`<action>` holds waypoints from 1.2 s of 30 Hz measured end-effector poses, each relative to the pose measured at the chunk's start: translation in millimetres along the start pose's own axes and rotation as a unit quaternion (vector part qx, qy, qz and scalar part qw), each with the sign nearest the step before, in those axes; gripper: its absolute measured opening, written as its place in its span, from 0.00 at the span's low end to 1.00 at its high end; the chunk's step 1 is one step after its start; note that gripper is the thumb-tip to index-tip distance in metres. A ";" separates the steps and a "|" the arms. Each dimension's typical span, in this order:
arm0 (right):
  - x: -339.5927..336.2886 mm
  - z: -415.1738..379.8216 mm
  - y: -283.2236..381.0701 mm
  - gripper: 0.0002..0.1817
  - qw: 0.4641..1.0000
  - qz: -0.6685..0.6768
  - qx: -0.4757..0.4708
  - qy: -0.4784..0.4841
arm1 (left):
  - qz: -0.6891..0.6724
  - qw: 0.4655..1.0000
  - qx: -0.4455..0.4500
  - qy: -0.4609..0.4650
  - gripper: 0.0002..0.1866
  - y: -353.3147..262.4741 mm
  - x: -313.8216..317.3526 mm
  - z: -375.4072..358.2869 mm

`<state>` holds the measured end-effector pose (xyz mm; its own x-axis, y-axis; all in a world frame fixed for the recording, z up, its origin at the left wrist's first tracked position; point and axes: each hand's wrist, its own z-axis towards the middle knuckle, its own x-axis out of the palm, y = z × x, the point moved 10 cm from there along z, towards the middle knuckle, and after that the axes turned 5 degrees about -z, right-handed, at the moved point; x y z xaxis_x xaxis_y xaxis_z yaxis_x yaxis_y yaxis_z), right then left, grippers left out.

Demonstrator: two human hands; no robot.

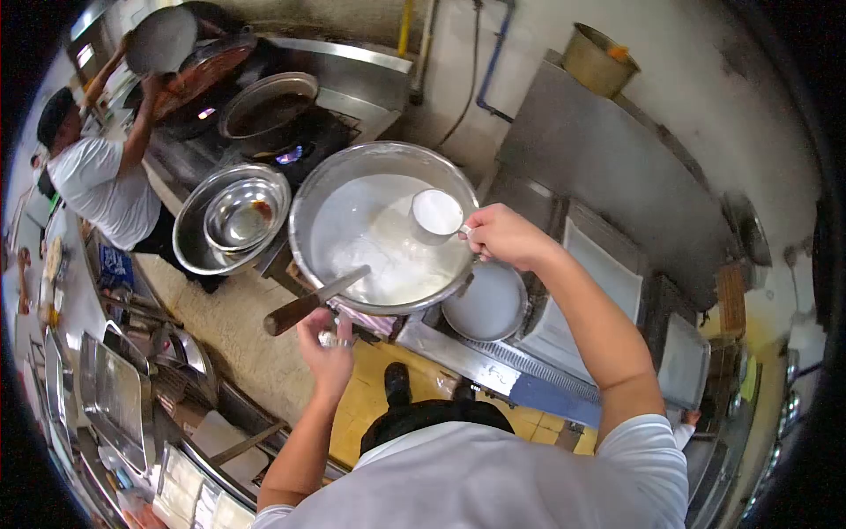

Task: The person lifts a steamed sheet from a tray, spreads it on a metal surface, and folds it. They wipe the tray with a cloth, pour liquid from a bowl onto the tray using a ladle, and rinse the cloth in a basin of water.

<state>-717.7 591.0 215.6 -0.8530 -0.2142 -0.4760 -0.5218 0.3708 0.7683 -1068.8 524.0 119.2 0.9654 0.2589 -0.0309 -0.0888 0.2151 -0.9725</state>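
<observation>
In my right hand point(504, 236) is the handle of a small metal dipper point(432, 234), its round cup full of white liquid. The dipper is over the right side of a large metal basin point(302, 256) that holds milky white liquid point(352, 220). A tool with a wooden handle point(293, 314) and a metal shaft leans over the basin's near rim, its lower end in the liquid. Just below that handle is my left hand point(328, 351), fingers curled around a small pale patch that I cannot make out.
Nested metal bowls point(231, 216) stand left of the basin, and a round pan of white liquid point(485, 301) stands right. Behind are a lit burner point(289, 156) and a dark pan point(267, 104). A co-worker point(106, 181) lifts a pan at far left. Rectangular trays point(586, 291) lie right.
</observation>
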 end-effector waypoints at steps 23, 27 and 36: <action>-211.2 -214.5 -451.9 0.06 0.955 0.097 0.158 -0.234 | -0.061 0.907 -0.092 0.407 0.10 -34.9 345.7 -282.0; -223.6 -214.7 -510.8 0.06 0.939 0.108 0.187 -0.269 | -0.042 0.913 -0.110 0.392 0.09 -40.0 352.9 -302.9; -235.7 -204.5 -565.8 0.03 0.920 0.109 0.141 -0.350 | -0.023 0.912 -0.099 0.397 0.07 -43.3 361.2 -297.4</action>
<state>-223.8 246.9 -19.4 -0.6692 0.4897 -0.5589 -0.2326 0.5763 0.7834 -643.3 328.2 81.6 0.8467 -0.5275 -0.0694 -0.0731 0.0138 -0.9972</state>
